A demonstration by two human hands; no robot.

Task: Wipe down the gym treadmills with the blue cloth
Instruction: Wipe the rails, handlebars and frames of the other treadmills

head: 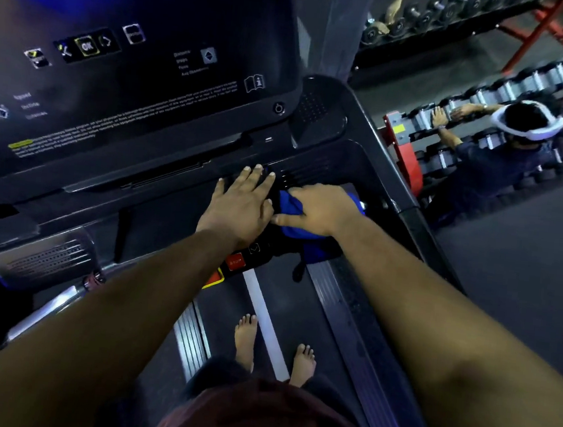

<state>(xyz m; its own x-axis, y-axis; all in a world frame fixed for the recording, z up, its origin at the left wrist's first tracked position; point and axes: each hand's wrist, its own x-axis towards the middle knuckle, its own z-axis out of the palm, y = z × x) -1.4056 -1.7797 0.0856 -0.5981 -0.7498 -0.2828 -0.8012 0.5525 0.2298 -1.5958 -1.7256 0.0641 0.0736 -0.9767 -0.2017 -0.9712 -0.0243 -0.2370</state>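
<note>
Blue cloth (292,211) bunched under right hand (318,208), fingers curled onto it, on treadmill console ledge (180,183); left hand (240,202) flat, spread, touching alongside.

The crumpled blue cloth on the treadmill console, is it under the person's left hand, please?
No, the crumpled blue cloth lies under the right hand, while the left hand rests flat on the dark console beside it.

Both forearms are bare from the elbow down — no sleeves, watch or bands show on the left hand (239,206) or the right hand (315,209). A dark maroon garment (253,417) covers the torso at the bottom edge. The feet (246,337) are bare — no shoes or socks.
</note>
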